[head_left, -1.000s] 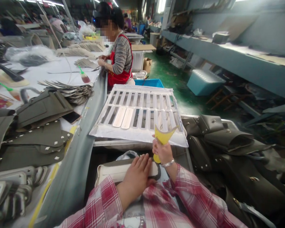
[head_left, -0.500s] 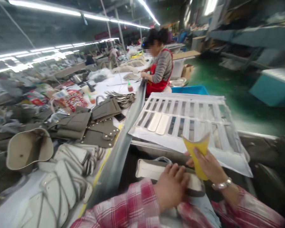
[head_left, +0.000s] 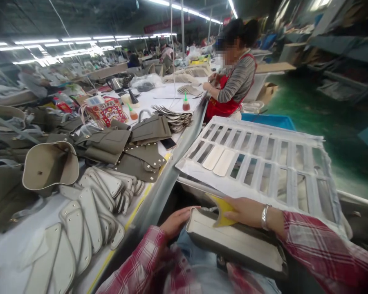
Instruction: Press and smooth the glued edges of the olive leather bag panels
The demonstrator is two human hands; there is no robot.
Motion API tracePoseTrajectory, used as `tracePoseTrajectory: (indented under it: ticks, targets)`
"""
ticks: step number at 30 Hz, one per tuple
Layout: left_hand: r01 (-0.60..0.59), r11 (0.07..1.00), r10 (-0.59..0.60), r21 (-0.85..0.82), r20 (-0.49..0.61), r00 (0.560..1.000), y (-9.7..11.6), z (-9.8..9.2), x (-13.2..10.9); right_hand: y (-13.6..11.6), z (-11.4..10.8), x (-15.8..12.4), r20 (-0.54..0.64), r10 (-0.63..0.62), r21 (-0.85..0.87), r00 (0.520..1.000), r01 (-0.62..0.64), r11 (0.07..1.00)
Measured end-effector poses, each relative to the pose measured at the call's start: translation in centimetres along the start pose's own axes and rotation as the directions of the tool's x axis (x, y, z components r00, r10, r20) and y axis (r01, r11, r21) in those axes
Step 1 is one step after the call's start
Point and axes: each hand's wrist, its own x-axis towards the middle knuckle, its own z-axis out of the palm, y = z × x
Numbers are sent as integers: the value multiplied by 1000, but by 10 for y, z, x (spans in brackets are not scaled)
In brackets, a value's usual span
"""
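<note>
A dark olive bag (head_left: 248, 258) lies on its side across my lap, its long cream base (head_left: 233, 237) facing up. My left hand (head_left: 176, 222) holds the bag's left end, fingers stretched along the upper corner. In my right hand (head_left: 247, 210) is a curved yellow piece (head_left: 218, 204), like a card or scraper, its lower tip against the cream base. Part of the yellow piece is hidden under my fingers. Beyond the bag, two cream strips (head_left: 213, 157) rest on a white slotted rack (head_left: 199, 173).
Left of me, a white table (head_left: 21, 245) carries overlapping pale flaps (head_left: 90, 220), olive bags (head_left: 104, 143) and glue-like bottles with green tips (head_left: 186, 104). A co-worker in a red apron (head_left: 225, 98) sits ahead, near a blue bin (head_left: 270, 118).
My left hand has moved from the top of the base to its left end. The bag has turned and come nearer, and the yellow piece has moved left onto the base. The view has shifted.
</note>
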Motion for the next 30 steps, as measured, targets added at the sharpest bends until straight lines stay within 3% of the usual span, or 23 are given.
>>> tracePoseTrajectory:
  ticks: [5, 9, 12, 18, 22, 26, 28, 30]
  targets:
    - [29, 998, -30, -47, -25, 999, -6, -6, 4, -26, 6, 48, -21, -54, -286, 998, 46, 957]
    - [-2, 994, -7, -108, -76, 997, -7, -4, 8, -50, 13, 85, -47, -281, -462, 959, 228, 857]
    - [4, 979, -25, -203, -99, 995, -9, -1, 10, -62, 14, 104, 5, -478, -486, 879, 420, 767]
    - [-12, 936, -96, -351, -290, 952, -12, 13, 3, -74, 12, 127, 167, -738, -448, 654, 717, 534]
    - [28, 961, -121, -275, -328, 937, -4, 18, -2, -76, 14, 135, 177, -830, -401, 529, 809, 430]
    - [92, 985, -125, -143, -248, 960, -10, 10, -12, -75, 15, 137, 132, -866, -365, 482, 836, 409]
    - [168, 985, -146, 31, -359, 922, -23, 5, -20, -75, 15, 137, 125, -875, -355, 468, 844, 401]
    - [255, 952, -138, 170, -505, 852, -40, 3, -28, -76, 14, 138, 134, -884, -356, 449, 854, 380]
